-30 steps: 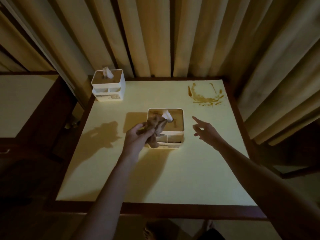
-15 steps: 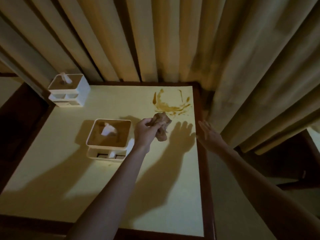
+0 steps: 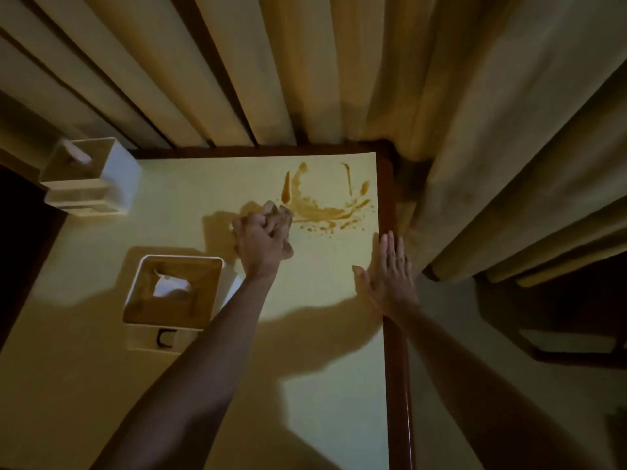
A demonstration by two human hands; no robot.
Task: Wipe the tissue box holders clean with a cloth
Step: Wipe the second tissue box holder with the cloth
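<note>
My left hand (image 3: pixel 259 244) grips a crumpled brown cloth (image 3: pixel 280 217) over the tabletop, just left of a brown spill (image 3: pixel 322 206). A white tissue box holder (image 3: pixel 173 293) with a wooden lid and a tissue sticking out stands to the lower left of that hand. A second white holder (image 3: pixel 88 179) stands at the table's far left corner. My right hand (image 3: pixel 390 273) lies flat with straight fingers on the table's right edge.
The pale yellow tabletop (image 3: pixel 322 368) has a dark wooden rim (image 3: pixel 395 351). Beige curtains (image 3: pixel 339 69) hang right behind and to the right of the table. Dark furniture sits low at the right.
My left hand carried the cloth away from the near holder and farther back to the spill's edge. My right hand came down flat onto the table's right edge. The view swung right.
</note>
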